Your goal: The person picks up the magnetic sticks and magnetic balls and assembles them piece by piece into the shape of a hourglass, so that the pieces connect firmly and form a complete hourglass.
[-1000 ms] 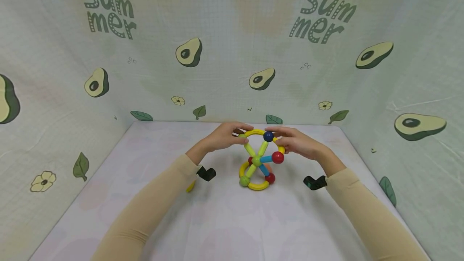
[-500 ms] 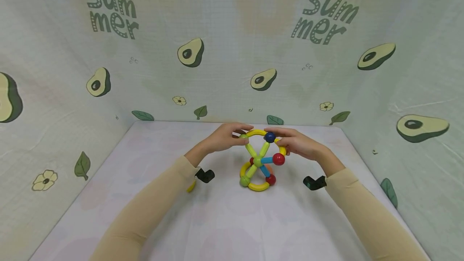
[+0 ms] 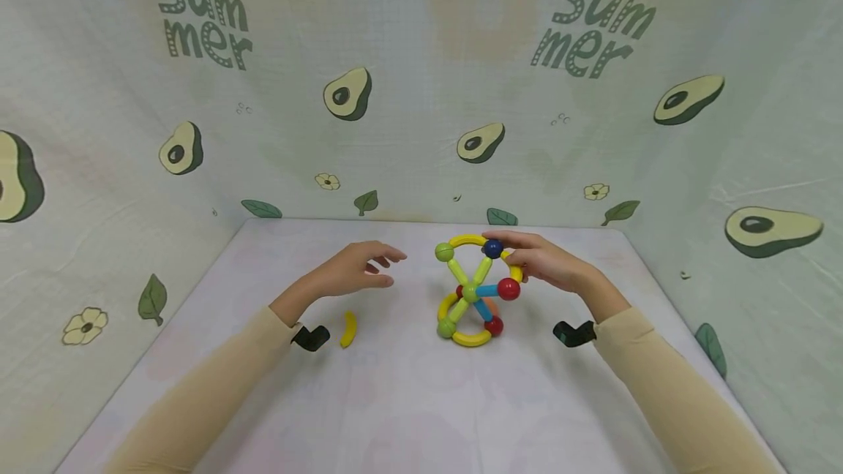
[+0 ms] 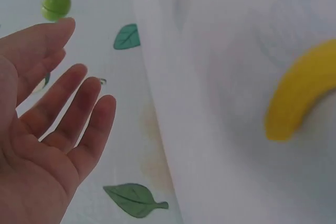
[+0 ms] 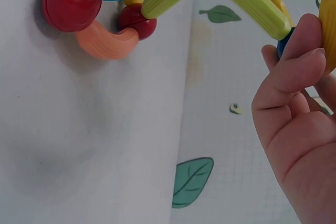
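Note:
A ball-and-rod toy structure (image 3: 470,292) stands on the table, its green, red and dark blue balls joined by straight rods and curved yellow pieces. My right hand (image 3: 549,263) grips the curved yellow rod (image 5: 329,30) on its upper right, beside the dark blue ball (image 3: 492,249). Left of the structure, my left hand (image 3: 345,269) is in the air with its fingers loosely bent and nothing between them. Below that hand a loose curved yellow rod (image 3: 349,329) lies on the table. In the right wrist view an orange curved rod (image 5: 107,43) forms part of the base.
The table (image 3: 408,401) has a pale, faintly patterned cover. Cloth walls (image 3: 408,42) printed with avocados and leaves rise behind it and at both sides. Dark wrist cameras (image 3: 311,338) sit under both forearms.
My left hand has let go of the green ball at the structure's upper left and moved left and slightly down. The loose yellow rod is now fully visible. My right hand keeps its grip.

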Demonstrator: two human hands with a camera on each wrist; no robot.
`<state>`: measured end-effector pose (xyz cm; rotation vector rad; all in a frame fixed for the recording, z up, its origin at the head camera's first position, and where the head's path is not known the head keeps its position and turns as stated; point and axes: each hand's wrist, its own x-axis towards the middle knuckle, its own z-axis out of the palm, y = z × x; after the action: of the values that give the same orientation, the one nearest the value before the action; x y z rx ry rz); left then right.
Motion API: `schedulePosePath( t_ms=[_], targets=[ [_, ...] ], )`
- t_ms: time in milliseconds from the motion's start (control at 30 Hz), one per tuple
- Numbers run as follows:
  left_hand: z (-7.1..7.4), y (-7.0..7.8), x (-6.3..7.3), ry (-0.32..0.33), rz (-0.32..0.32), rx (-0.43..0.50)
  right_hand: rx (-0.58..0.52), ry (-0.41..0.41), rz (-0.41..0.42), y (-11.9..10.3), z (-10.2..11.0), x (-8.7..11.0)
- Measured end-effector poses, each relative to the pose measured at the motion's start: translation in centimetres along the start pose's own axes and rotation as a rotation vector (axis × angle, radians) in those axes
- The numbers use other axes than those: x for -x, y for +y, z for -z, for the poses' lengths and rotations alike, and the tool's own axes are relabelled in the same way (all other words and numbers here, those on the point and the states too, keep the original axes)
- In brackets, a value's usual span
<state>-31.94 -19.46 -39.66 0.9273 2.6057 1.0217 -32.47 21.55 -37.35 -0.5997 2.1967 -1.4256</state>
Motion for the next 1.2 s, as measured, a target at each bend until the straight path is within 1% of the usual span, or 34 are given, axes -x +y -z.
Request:
schedulePosePath(
  t_ms=[133, 267, 400, 500, 600, 700, 900, 1033, 1200],
  targets=[
    [0.1, -1.9, 2.5, -0.071, 0.014, 0.006, -0.003, 0.004, 0.004, -0.2, 0.0, 0.2],
    [-0.2, -3.3, 4.5, -0.132, 0.033, 0.024, -0.007, 0.007, -0.001, -0.3, 0.0, 0.2],
    [-0.4, -4.1, 6.0, -0.182, 0.047, 0.025, -0.012, 0.010, 0.000, -0.2, 0.0, 0.2],
    [-0.5, -4.5, 6.7, -0.219, 0.041, 0.007, -0.014, 0.009, 0.003, -0.1, 0.0, 0.2],
    [-0.8, -4.9, 7.1, -0.241, 0.029, -0.013, -0.013, 0.009, 0.006, -0.1, 0.0, 0.2],
    [-0.9, -5.3, 7.2, -0.244, 0.012, -0.029, -0.011, 0.008, 0.008, -0.1, 0.0, 0.1],
    [-1.3, -5.9, 7.2, -0.217, -0.037, -0.061, -0.013, 0.004, 0.018, -0.2, -0.1, 0.2],
    [-1.6, -6.3, 7.0, -0.203, -0.067, -0.109, -0.008, 0.008, 0.013, -0.1, -0.1, 0.2],
    [-2.0, -6.5, 6.8, -0.185, -0.067, -0.166, -0.010, 0.010, 0.007, 0.1, -0.2, 0.2]
  ],
)
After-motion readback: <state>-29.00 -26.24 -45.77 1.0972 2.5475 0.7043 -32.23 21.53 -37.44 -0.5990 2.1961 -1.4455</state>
